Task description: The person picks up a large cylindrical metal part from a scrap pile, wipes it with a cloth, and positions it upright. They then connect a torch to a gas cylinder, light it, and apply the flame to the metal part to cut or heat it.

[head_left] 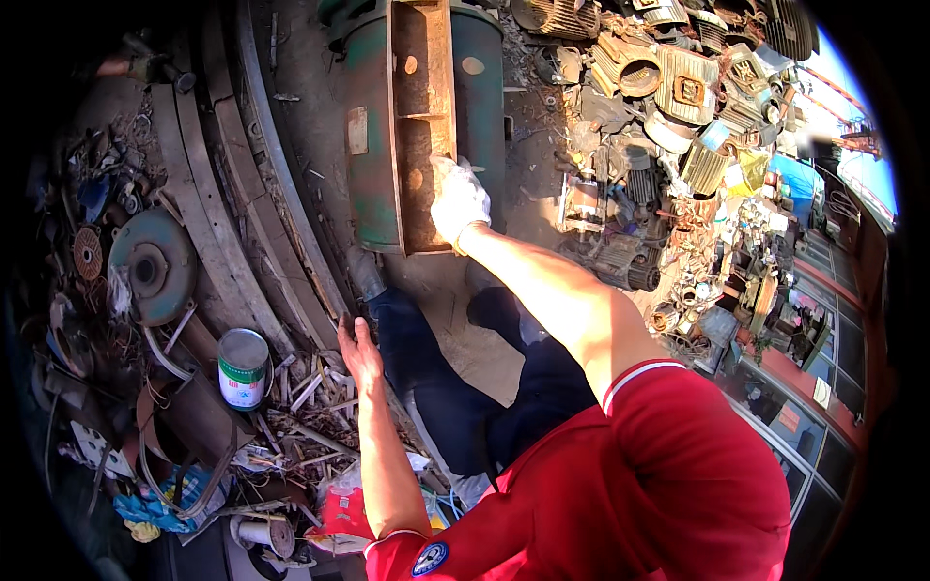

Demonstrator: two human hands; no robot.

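Observation:
My right hand (459,201), in a white glove, has its fingers closed on the rusty steel channel (421,87) that runs along a green metal cylinder (368,189) between my legs. Bare and open, my left hand (360,351) has its fingers apart beside long metal strips (266,237) lying to the left. What that hand's fingertips touch, if anything, I cannot tell. My feet are near the cylinder's lower end.
Scrap, a green disc-shaped part (153,261) and a paint can (242,373) lie left. Another person's hand (142,68) holds a metal tool at top left. Heaped motor housings (683,92) fill the right, beside windowed panels (814,339).

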